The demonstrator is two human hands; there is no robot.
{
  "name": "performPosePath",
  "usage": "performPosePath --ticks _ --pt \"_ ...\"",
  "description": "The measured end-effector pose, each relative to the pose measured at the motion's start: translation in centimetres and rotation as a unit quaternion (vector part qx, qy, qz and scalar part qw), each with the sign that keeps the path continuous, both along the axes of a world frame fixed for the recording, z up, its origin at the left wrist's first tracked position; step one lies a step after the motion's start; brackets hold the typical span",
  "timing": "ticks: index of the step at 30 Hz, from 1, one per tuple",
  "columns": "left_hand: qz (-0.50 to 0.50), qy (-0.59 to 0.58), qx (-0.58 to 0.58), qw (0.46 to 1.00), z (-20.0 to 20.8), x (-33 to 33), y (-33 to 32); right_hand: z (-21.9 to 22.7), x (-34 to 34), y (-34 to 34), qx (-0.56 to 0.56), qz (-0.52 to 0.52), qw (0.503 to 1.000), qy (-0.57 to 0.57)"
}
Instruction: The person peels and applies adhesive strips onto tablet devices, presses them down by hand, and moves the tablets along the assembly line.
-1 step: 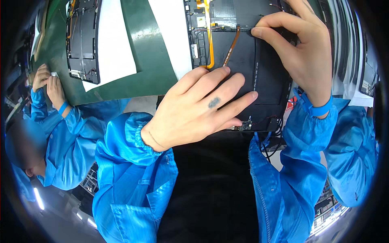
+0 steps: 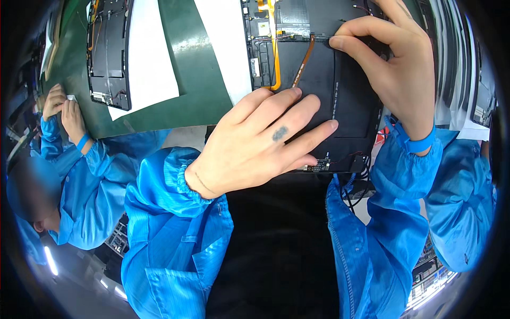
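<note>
Under my hands lies an opened black flat device, like a tablet housing (image 2: 357,101), its inner parts showing. My left hand (image 2: 260,141) rests over its near left part, fingers spread and holding nothing. A thin brown flex cable (image 2: 304,63) runs slantwise from the upper middle down toward the left fingertips. My right hand (image 2: 396,58) is at the upper right of the housing, thumb and forefinger pinched together beside the cable's top end. What lies between those fingertips is too small to make out. A yellow flex cable (image 2: 276,58) runs down the housing's left side.
A second opened black housing (image 2: 109,58) lies on white paper (image 2: 151,80) at the left of the green table (image 2: 194,69). Another person's hands (image 2: 66,109) work at the far left. At right sit stacked sheets (image 2: 451,64) and another blue sleeve (image 2: 459,202).
</note>
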State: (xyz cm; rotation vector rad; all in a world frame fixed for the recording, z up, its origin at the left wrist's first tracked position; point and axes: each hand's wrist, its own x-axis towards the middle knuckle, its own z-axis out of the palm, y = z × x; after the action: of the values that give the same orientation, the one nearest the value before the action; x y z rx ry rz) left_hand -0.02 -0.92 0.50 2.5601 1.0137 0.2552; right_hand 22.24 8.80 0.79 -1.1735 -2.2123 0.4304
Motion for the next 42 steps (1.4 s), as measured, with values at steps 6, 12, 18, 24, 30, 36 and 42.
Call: performPosePath --ticks 6,12,18,24,30,36,42 --pt "0.008 -0.011 0.004 1.0 -0.3 0.5 0.1 -0.5 0.9 0.2 -0.041 -0.02 0.999 0.015" --pt "0.009 -0.007 0.021 1.0 -0.2 0.9 0.4 0.7 0.7 -0.1 -0.006 -0.015 1.0 -0.023" --pt "0.053 0.008 0.023 0.998 0.4 1.2 1.9 1.0 0.7 0.3 -0.003 -0.002 1.0 -0.021" --pt "0.097 0.019 0.004 0.995 -0.1 1.6 2.6 1.1 0.8 0.3 -0.073 -0.04 0.996 0.014" --pt "0.116 0.023 0.004 0.993 -0.3 2.1 3.2 1.4 1.0 0.1 -0.075 -0.041 0.996 0.021" --pt "0.13 0.02 0.006 0.991 -0.6 2.1 3.7 2.8 -0.5 0.2 -0.042 -0.033 0.992 -0.112" --pt "0.137 0.031 0.045 0.989 -0.6 2.2 4.0 -1.1 2.1 0.4 0.028 -0.006 0.998 -0.047"
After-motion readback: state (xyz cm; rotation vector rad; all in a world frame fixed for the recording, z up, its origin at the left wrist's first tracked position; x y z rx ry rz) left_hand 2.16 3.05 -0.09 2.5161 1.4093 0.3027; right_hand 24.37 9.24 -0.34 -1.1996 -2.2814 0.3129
